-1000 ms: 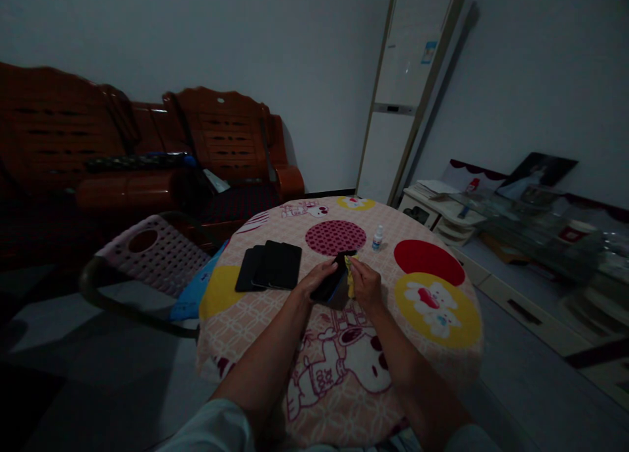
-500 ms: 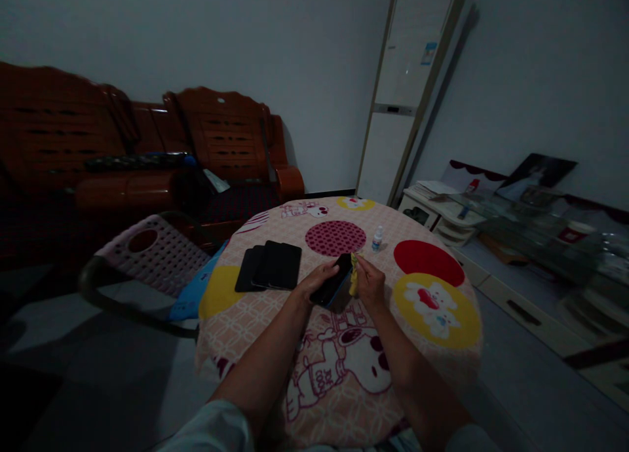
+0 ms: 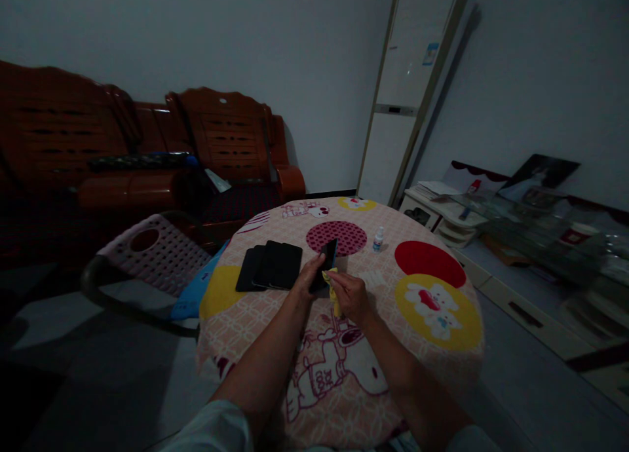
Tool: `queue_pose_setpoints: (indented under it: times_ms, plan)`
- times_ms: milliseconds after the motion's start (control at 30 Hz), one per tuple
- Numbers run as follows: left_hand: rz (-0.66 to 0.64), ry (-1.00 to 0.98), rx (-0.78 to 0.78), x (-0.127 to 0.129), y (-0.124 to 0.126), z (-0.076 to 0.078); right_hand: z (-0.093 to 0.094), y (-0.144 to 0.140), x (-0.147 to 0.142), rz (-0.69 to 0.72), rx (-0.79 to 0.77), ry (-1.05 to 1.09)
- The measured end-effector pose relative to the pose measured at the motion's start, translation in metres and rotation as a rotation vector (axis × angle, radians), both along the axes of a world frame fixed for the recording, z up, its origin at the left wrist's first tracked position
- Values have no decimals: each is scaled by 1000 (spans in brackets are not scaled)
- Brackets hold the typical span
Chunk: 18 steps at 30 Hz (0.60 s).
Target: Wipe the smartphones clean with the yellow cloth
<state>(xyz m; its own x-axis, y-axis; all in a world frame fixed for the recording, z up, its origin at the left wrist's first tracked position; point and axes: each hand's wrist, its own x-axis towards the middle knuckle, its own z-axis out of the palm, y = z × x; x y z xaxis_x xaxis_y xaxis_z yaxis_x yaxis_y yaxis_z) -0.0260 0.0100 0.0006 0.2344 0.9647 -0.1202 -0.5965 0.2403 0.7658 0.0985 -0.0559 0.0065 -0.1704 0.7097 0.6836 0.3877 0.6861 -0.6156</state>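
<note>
My left hand [image 3: 309, 276] grips a dark smartphone [image 3: 329, 254] above the table, its screen tilted up on edge. Pinched in the fingers of my right hand [image 3: 352, 297] is a small yellow cloth [image 3: 333, 293], which meets the lower right edge of the phone. To the left of my left hand lie several flat black tablet-like slabs [image 3: 278, 264], overlapping each other. A small white bottle with a blue label [image 3: 378, 239] stands upright beyond my right hand.
A patterned cloth covers the round table [image 3: 354, 399]. A woven chair [image 3: 152, 252] stands at its left, with a wooden sofa [image 3: 226, 144] behind. On the right is a low cabinet with a glass top [image 3: 531, 223]; a tall white air conditioner [image 3: 393, 137] stands in the corner.
The phone has turned more upright and moved a little left. My right hand, with the yellow cloth, has moved left and down along the phone's edge.
</note>
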Motion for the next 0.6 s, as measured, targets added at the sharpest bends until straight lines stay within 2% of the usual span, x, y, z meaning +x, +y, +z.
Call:
queue_pose_setpoints:
  times_ms: [67, 333, 600]
  plan:
    - [-43, 13, 13, 0, 0, -1, -1, 2, 2, -17, -4, -1]
    - [-383, 92, 146, 2, -2, -4, -7, 19, 31, -207, -48, 95]
    - [-499, 264, 179, 1, 1, -8, -2, 27, 52, -310, -221, 374]
